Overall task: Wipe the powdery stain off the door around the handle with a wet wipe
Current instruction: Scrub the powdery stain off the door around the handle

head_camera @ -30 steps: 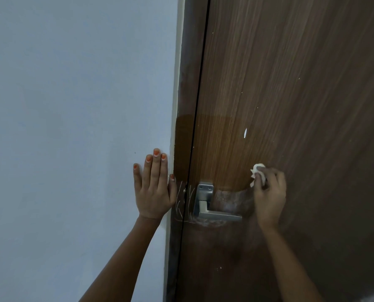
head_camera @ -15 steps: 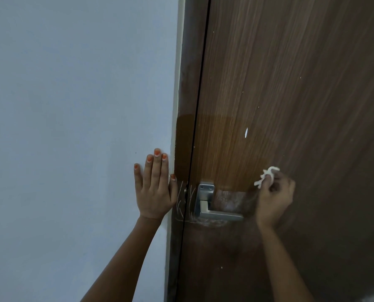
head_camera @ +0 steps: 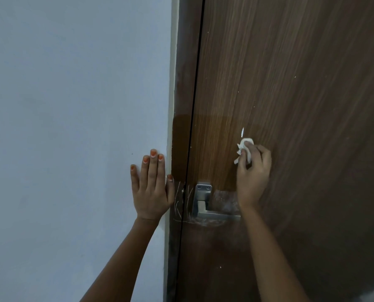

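Pressing a crumpled wet wipe (head_camera: 243, 149) against the door (head_camera: 301, 105), the right hand (head_camera: 252, 173) is gripping it with curled fingers above the handle (head_camera: 212, 209); powdery stain (head_camera: 226, 199) is showing beside its wrist. The left hand (head_camera: 151, 188) is lying flat and spread on the wall (head_camera: 72, 105), beside the door frame (head_camera: 181, 83)

wet wipe (head_camera: 245, 149) above handle (head_camera: 212, 211) — on door (head_camera: 290, 105)

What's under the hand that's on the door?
A crumpled white wipe pokes out above the right hand, pressed to the door. The rest of the wipe and the wood beneath are covered. Powder shows lower down, above the handle.
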Tool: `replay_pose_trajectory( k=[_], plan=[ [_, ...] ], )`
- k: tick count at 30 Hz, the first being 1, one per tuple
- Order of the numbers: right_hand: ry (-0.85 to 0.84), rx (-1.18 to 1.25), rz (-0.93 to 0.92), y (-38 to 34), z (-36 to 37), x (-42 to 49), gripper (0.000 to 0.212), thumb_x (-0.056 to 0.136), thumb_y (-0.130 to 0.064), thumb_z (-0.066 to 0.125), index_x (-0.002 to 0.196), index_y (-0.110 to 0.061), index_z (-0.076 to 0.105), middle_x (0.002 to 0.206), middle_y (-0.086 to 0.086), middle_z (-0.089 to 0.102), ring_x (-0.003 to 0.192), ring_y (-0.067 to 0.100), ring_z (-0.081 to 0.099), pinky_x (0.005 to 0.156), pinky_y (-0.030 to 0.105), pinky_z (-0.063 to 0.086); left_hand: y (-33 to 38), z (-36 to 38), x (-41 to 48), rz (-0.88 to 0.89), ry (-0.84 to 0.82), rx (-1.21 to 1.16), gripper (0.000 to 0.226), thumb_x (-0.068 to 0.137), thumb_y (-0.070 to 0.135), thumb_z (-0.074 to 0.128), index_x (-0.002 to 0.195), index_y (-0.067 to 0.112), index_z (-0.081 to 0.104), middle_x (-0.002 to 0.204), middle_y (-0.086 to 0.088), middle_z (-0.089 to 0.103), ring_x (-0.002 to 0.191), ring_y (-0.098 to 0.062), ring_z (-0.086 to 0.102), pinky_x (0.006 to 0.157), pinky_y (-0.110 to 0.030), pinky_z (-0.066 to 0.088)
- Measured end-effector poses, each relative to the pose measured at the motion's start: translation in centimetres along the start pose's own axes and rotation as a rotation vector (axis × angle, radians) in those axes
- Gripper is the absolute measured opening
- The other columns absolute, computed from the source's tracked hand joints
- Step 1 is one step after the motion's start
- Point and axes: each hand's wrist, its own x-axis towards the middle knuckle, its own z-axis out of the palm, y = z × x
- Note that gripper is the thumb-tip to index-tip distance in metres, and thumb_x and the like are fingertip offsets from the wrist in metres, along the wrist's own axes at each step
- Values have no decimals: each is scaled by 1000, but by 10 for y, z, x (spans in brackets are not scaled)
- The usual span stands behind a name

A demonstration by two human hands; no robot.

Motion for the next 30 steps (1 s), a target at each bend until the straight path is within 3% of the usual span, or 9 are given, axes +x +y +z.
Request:
replay_pose_trajectory(
  k=[3, 6, 9, 13, 15, 20, 23, 26, 30],
  plan=[
    [137, 119, 265, 17, -9, -2, 21, 87, -5, 58, 107, -3, 65, 106, 18, 56, 92, 27, 60, 78, 23, 49, 0, 0, 0, 1, 8, -1, 59, 99, 30, 27, 150, 10, 5, 158, -2, -3, 145, -19, 1, 117, -41, 3],
    [220, 174, 340, 13, -9, 10, 22, 87, -5, 55, 107, -2, 64, 107, 18, 55, 90, 27, 61, 76, 15, 46, 0, 0, 0, 3, 11, -2, 59, 99, 29, 27, 150, 10, 5, 158, -3, -3, 145, -19, 1, 117, -41, 3],
    [99, 85, 144, -3, 0, 13, 24, 87, -7, 57, 110, -6, 64, 108, 16, 55, 93, 19, 55, 72, 8, 42, 1, 0, 0, 2, 12, -2, 58, 99, 29, 27, 150, 10, 5, 158, -3, -3, 145, -19, 1, 117, -41, 3],
    [-150, -146, -179, -4, 3, -7, 27, 78, 0, 67, 104, -8, 65, 103, 13, 61, 92, 24, 57, 65, 22, 47, 0, -1, 1, 1, 9, 2, 59, 99, 29, 27, 150, 10, 5, 158, -3, -4, 145, -19, 1, 117, -41, 3],
    [-200, -217, -217, 11, -3, -22, 28, 74, 3, 71, 100, -5, 67, 100, 13, 63, 91, 25, 59, 63, 22, 46, 0, 0, 1, 1, 6, 0, 58, 99, 30, 26, 150, 10, 5, 158, -3, -3, 145, -19, 1, 117, -41, 3],
    [-8, -67, 188, 48, -28, -23, 20, 83, -2, 60, 102, -4, 64, 105, 17, 57, 96, 31, 58, 74, 26, 41, 0, 0, -2, 3, 7, 2, 59, 99, 30, 27, 150, 10, 5, 158, -3, -3, 145, -19, 1, 117, -41, 3],
    [116, 1, 274, 51, -32, -3, 21, 86, -7, 56, 105, -5, 64, 107, 17, 56, 98, 29, 57, 78, 23, 40, 0, 0, -1, 1, 7, -5, 59, 99, 29, 28, 150, 10, 5, 158, -2, -3, 145, -19, 1, 117, -41, 3],
    [55, -77, 163, 46, -27, -4, 23, 86, -9, 57, 107, -11, 64, 108, 13, 57, 99, 25, 55, 74, 25, 41, 0, 0, -1, -2, 7, -11, 59, 99, 30, 27, 150, 11, 4, 158, -2, -4, 145, -18, 0, 117, -41, 2],
    [-270, -233, -163, 61, -26, -40, 29, 74, 4, 68, 99, -10, 66, 100, 9, 61, 92, 19, 50, 57, 27, 48, 0, 0, 0, -6, 2, -16, 58, 100, 30, 26, 150, 11, 3, 158, -1, -5, 145, -18, -1, 117, -40, 3]
  ],
)
